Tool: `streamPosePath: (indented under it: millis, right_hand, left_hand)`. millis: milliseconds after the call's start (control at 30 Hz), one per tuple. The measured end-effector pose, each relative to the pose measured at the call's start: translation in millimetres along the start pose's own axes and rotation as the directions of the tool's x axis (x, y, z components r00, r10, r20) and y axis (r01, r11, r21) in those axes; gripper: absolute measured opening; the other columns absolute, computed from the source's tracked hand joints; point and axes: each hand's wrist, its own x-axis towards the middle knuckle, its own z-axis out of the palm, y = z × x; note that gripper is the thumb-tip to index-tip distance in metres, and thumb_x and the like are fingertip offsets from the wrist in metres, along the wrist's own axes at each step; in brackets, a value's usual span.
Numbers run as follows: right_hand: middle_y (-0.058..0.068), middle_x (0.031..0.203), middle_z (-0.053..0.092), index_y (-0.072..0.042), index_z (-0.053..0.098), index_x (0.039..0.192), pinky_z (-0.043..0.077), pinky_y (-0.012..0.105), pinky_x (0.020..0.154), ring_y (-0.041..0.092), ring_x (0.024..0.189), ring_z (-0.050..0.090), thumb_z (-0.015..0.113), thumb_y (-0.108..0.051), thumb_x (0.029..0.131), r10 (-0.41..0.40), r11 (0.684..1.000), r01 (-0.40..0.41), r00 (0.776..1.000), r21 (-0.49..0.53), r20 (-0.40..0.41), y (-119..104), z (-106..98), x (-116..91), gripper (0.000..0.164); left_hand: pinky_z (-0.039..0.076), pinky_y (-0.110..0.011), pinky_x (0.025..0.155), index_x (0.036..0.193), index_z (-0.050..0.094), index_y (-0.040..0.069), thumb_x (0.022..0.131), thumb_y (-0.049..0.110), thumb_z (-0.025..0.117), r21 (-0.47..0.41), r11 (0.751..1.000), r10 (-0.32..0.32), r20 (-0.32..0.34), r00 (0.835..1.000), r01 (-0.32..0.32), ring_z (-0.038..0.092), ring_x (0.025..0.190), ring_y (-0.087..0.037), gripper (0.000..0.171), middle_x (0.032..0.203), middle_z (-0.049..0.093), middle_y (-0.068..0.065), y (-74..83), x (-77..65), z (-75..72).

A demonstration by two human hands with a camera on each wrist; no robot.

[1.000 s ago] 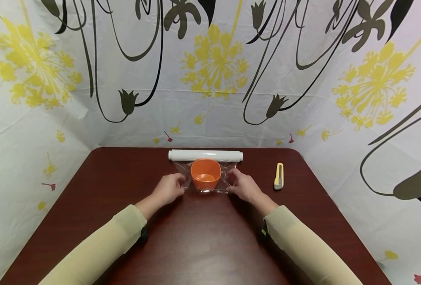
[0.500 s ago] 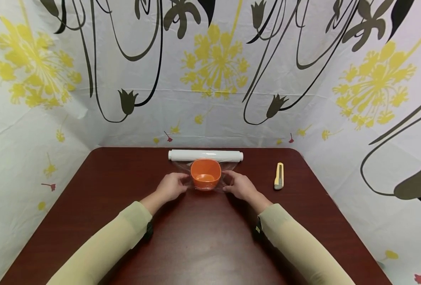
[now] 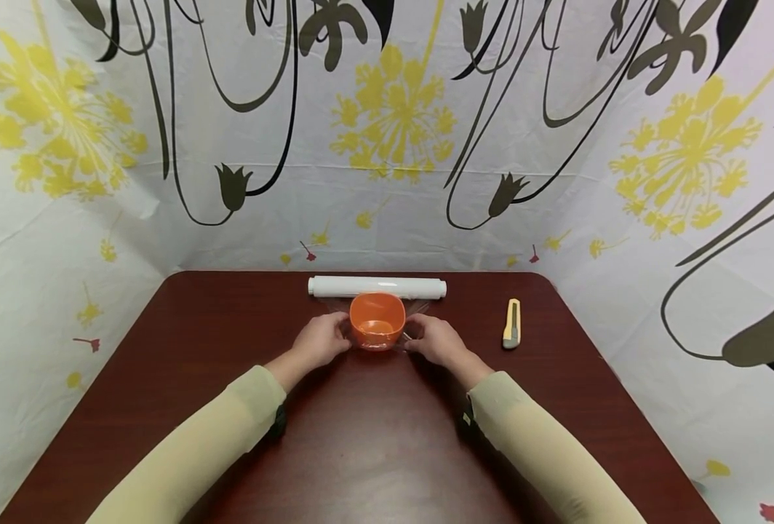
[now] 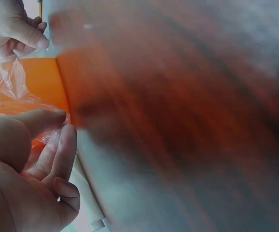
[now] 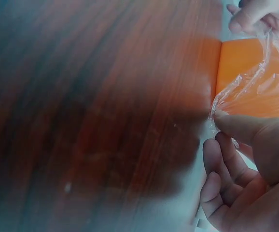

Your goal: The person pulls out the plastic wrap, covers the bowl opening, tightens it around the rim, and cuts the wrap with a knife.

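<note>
An orange bowl [image 3: 377, 320] sits near the far side of the table, its open top facing up. Clear plastic wrap [image 5: 233, 86] stretches over the bowl's near side, crumpled into creases. My left hand [image 3: 318, 340] pinches one edge of the wrap between thumb and fingers, close against the bowl's left side. On the opposite side, my right hand [image 3: 438, 340] pinches the other edge, thumb and index finger close to the bowl's wall. Behind the bowl lies a white roll of plastic wrap [image 3: 377, 287], with film running from it toward the bowl.
A yellow utility knife [image 3: 512, 324] lies on the dark wooden table [image 3: 374, 451], to the right of my right hand. White patterned cloth [image 3: 387, 218] hangs behind the table and along both sides.
Both hands have moved inward, drawing the plastic wrap's front edge in against the bowl. The bowl, roll and utility knife stay in place.
</note>
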Motion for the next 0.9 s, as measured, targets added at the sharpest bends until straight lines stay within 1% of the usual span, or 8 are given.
streamPosePath:
  millis: [67,100,200,333,433,633,767,900]
  right_hand:
    - [0.008,0.113,0.079,-0.013,0.07,0.142,0.058,0.048,0.093,0.025,0.099,0.071,0.084,-0.023,0.098,0.004,1.0,-0.004,1.0,-0.006,-0.007,-1.7,2.6,0.9,0.048]
    - [0.009,0.116,0.079,-0.013,0.07,0.142,0.058,0.049,0.095,0.026,0.102,0.071,0.084,-0.023,0.098,0.006,1.0,-0.006,1.0,-0.007,-0.01,-2.8,3.8,1.1,0.047]
    - [0.01,0.116,0.079,-0.011,0.071,0.137,0.059,0.049,0.094,0.027,0.103,0.071,0.085,-0.025,0.097,-0.003,1.0,0.003,1.0,-0.008,-0.019,-2.2,8.0,4.5,0.044]
    - [0.01,0.109,0.079,-0.01,0.072,0.128,0.059,0.048,0.085,0.027,0.096,0.071,0.084,-0.031,0.097,-0.049,0.998,0.048,0.998,-0.032,-0.046,12.0,17.4,17.9,0.039]
    - [0.01,0.112,0.08,-0.012,0.075,0.126,0.06,0.048,0.086,0.029,0.099,0.072,0.082,-0.031,0.1,-0.052,0.997,0.049,0.997,-0.055,-0.056,10.5,14.5,21.4,0.034]
    - [0.002,0.097,0.079,-0.017,0.078,0.107,0.059,0.047,0.085,0.022,0.086,0.069,0.078,-0.024,0.102,-0.023,0.997,0.019,0.998,-0.075,-0.051,-6.2,-0.1,18.9,0.008]
    - [-0.001,0.092,0.077,-0.019,0.079,0.104,0.057,0.043,0.082,0.019,0.083,0.066,0.077,-0.025,0.103,0.015,0.995,-0.021,0.998,-0.095,-0.064,-7.3,1.9,19.2,0.006]
    - [-0.001,0.085,0.075,-0.018,0.081,0.103,0.055,0.035,0.076,0.02,0.079,0.063,0.076,-0.024,0.104,0.058,0.996,-0.062,0.997,-0.059,-0.06,-7.1,4.2,17.6,0.007]
  left_hand:
    - [0.055,-0.032,0.072,0.143,0.07,0.007,0.095,0.016,0.082,-0.005,1.0,-0.012,-0.007,1.0,0.012,0.066,0.081,-0.016,0.05,0.089,0.072,-0.002,7.9,-1.7,-3.3]
    - [0.056,-0.033,0.073,0.14,0.072,0.004,0.095,0.012,0.081,0.001,0.999,-0.051,0.001,0.999,0.051,0.067,0.081,-0.018,0.046,0.09,0.073,-0.005,22.3,-6.6,-9.0]
    - [0.055,-0.033,0.071,0.132,0.074,0.004,0.096,0.012,0.08,0.005,0.997,-0.079,0.0,0.997,0.079,0.066,0.08,-0.02,0.037,0.091,0.073,-0.006,26.2,-3.6,-10.2]
    - [0.053,-0.035,0.067,0.121,0.074,0.006,0.093,0.014,0.081,0.021,0.999,-0.048,-0.031,0.998,0.049,0.063,0.077,-0.021,0.03,0.09,0.07,-0.006,0.7,15.9,4.5]
    - [0.053,-0.036,0.068,0.111,0.073,0.008,0.091,0.012,0.081,0.023,0.999,-0.038,-0.04,0.998,0.039,0.064,0.078,-0.02,0.021,0.088,0.07,-0.005,-1.6,20.5,4.8]
    - [0.052,-0.035,0.071,0.097,0.071,0.014,0.096,0.011,0.079,0.073,0.995,-0.061,-0.033,0.998,0.064,0.064,0.08,-0.02,0.008,0.088,0.071,-0.003,30.6,3.0,-13.8]
    - [0.051,-0.036,0.076,0.102,0.076,0.014,0.1,0.014,0.078,0.123,0.99,-0.054,-0.061,0.997,0.062,0.058,0.089,-0.02,0.002,0.098,0.066,-0.004,33.0,-1.6,-12.8]
    - [0.053,-0.034,0.074,0.101,0.083,0.014,0.101,0.015,0.078,0.082,0.994,-0.062,-0.07,0.996,0.067,0.062,0.084,-0.018,0.005,0.095,0.072,-0.002,30.8,-3.5,-12.5]
